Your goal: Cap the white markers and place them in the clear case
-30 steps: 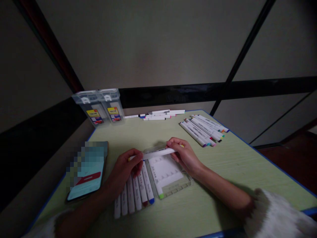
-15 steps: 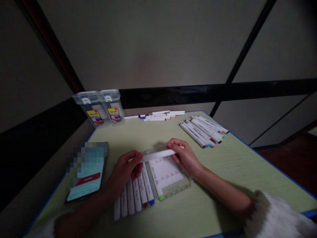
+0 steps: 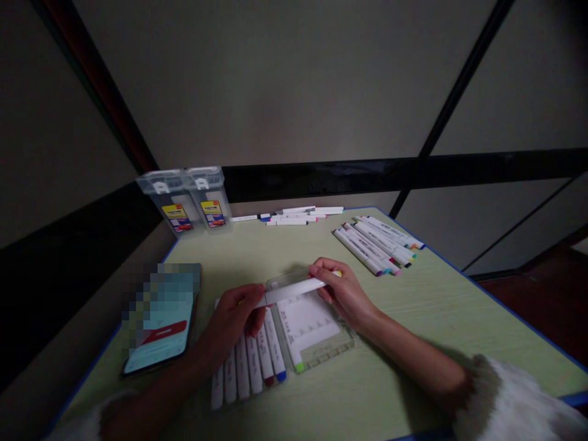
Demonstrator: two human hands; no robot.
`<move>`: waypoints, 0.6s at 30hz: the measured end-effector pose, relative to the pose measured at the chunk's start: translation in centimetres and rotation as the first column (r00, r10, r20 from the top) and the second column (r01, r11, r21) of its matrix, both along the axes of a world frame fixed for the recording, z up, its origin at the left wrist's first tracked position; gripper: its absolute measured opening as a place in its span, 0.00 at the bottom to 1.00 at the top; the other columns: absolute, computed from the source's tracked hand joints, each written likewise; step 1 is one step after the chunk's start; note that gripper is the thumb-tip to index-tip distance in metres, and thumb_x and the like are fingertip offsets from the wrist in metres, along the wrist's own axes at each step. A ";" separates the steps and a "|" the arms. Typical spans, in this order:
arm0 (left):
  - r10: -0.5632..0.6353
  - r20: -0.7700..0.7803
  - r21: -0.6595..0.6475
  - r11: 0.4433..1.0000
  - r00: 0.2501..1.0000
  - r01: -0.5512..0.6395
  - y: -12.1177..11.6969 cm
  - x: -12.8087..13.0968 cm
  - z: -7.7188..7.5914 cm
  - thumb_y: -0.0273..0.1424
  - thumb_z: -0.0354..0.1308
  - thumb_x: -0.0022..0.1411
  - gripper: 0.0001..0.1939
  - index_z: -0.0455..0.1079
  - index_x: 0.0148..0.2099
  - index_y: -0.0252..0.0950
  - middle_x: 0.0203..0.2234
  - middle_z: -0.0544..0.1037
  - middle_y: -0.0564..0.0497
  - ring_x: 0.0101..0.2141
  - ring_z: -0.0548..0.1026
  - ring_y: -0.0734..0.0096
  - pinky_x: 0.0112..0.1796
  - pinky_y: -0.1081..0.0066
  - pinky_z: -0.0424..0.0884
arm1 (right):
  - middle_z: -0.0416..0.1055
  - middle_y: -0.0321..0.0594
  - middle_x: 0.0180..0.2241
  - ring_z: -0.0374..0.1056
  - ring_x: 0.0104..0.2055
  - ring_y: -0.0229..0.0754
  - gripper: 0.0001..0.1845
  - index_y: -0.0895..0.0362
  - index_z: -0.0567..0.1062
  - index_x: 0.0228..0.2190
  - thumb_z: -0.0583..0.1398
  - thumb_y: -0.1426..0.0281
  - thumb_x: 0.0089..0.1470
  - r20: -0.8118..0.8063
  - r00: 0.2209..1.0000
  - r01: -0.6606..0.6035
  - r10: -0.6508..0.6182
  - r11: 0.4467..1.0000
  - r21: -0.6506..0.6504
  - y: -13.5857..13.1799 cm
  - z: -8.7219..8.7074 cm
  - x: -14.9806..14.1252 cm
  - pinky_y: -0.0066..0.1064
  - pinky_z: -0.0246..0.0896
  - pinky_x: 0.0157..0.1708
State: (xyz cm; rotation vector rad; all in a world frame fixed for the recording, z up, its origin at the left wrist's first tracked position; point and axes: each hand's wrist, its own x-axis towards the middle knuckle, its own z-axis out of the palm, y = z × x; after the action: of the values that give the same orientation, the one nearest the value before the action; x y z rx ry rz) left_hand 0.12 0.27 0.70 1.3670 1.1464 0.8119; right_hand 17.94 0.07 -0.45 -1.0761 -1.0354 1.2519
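Between my two hands a white marker (image 3: 294, 289) is held sideways, with a bit of yellow at its right end. My left hand (image 3: 242, 307) pinches the left end, and my right hand (image 3: 340, 289) grips the right end with thumb and fingers. Below it lies an opened clear plastic case (image 3: 321, 355). Several white markers (image 3: 243, 367) lie side by side in its left half, one with a blue tip and one with a dark red tip. A green-tipped marker (image 3: 294, 349) rests along the left side of the right half, beside a white printed sheet (image 3: 312, 318).
Two clear lidded boxes (image 3: 204, 196) stand at the back left. Loose markers (image 3: 298, 215) lie along the back edge, and another group of markers (image 3: 376, 244) at the back right. A phone (image 3: 165, 331) with a lit screen stands at the left. A wall rises behind the table (image 3: 441, 306).
The marker has turned slightly or tilted a little in my fingers, its left end now a bit lower. Both hands keep their hold in nearly the same place.
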 end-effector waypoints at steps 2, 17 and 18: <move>0.006 -0.006 0.000 1.000 1.000 -0.006 -0.1 0.0 0.0 0.39 0.49 0.53 0.18 0.58 0.15 0.36 0.08 0.60 0.59 0.11 0.56 0.80 0.15 0.77 0.51 | 0.51 0.25 0.07 0.40 0.11 0.29 0.13 0.57 0.64 0.15 0.59 0.64 0.42 0.004 1.000 0.001 -0.001 1.000 0.004 0.0 0.0 0.0 0.27 0.31 0.16; -0.041 0.094 -0.003 0.999 0.995 0.042 -0.3 -0.2 0.3 0.31 0.55 0.49 0.08 0.62 0.34 0.37 0.14 0.63 0.62 0.14 0.58 0.82 0.18 0.80 0.53 | 0.52 0.26 0.07 0.42 0.12 0.28 0.13 0.58 0.65 0.15 0.58 0.65 0.43 -0.033 0.999 0.007 -0.007 1.000 0.009 0.0 -0.1 0.0 0.27 0.32 0.16; -0.055 0.104 -0.005 0.998 0.993 0.056 -0.3 -0.2 0.2 0.31 0.55 0.50 0.08 0.62 0.34 0.37 0.14 0.63 0.62 0.14 0.58 0.82 0.18 0.80 0.53 | 0.52 0.26 0.07 0.42 0.12 0.28 0.13 0.58 0.65 0.15 0.58 0.65 0.43 -0.035 0.999 0.009 -0.008 1.000 0.008 0.0 -0.1 0.0 0.27 0.32 0.16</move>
State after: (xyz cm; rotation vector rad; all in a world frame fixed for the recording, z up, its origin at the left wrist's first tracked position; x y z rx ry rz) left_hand -0.09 -0.01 0.91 1.3290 1.0261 0.8274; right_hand 17.93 0.11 -0.54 -1.0486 -1.0078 1.2545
